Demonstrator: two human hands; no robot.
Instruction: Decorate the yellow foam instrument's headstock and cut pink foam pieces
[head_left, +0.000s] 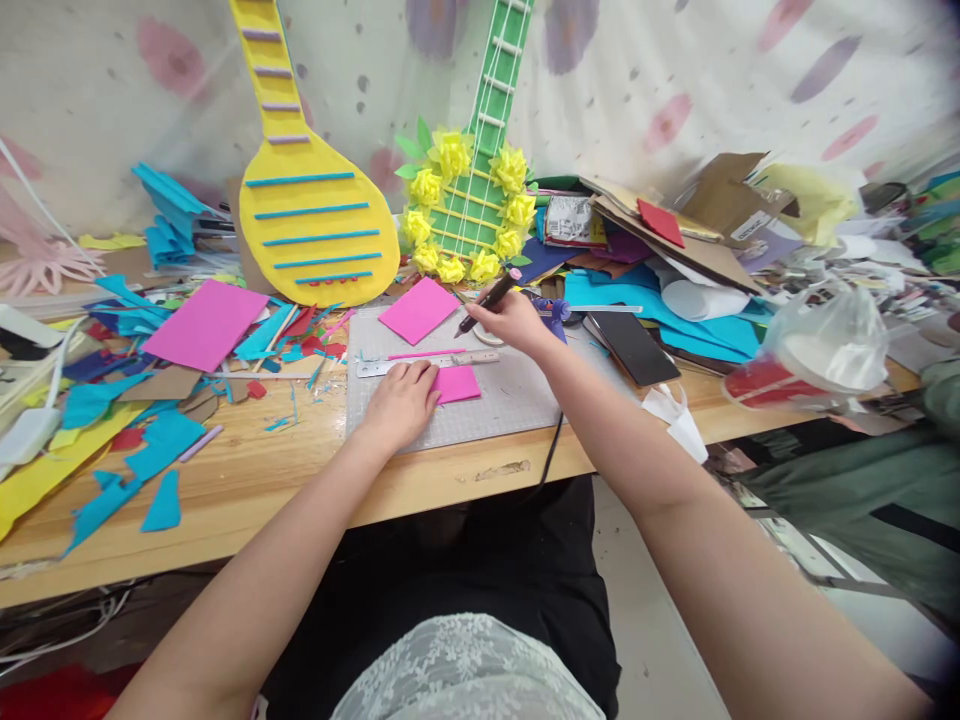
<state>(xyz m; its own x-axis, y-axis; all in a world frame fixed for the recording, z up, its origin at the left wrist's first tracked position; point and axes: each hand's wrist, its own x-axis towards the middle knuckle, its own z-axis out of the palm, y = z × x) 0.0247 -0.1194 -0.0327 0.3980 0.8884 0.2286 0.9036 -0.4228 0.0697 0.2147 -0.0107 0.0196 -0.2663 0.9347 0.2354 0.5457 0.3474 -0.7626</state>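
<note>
My left hand [401, 400] lies flat, fingers stretched out, pressing on a small pink sheet [459, 384] and the near edge of a steel ruler [480, 357]. Above the mat, my right hand [514, 318] is closed around a black pen-shaped tool [487, 301] with a pink end; its exact kind is unclear. The tool's tip points down and left, towards a larger pink square [418, 311]. A thin pink strip [420, 354] runs along the ruler. Beneath all this is a grey cutting mat [510, 412]. Behind my right hand sit a white tape roll [489, 338] and a blue glue gun [553, 310].
A yellow lute-shaped craft [319, 220] and a green one with yellow flowers [472, 215] lean at the back. Coloured scraps [161, 440] and another pink sheet [206, 325] cover the left. Rightward are a phone [634, 345], a bagged cup [806, 360] and stacked cardboard [667, 230].
</note>
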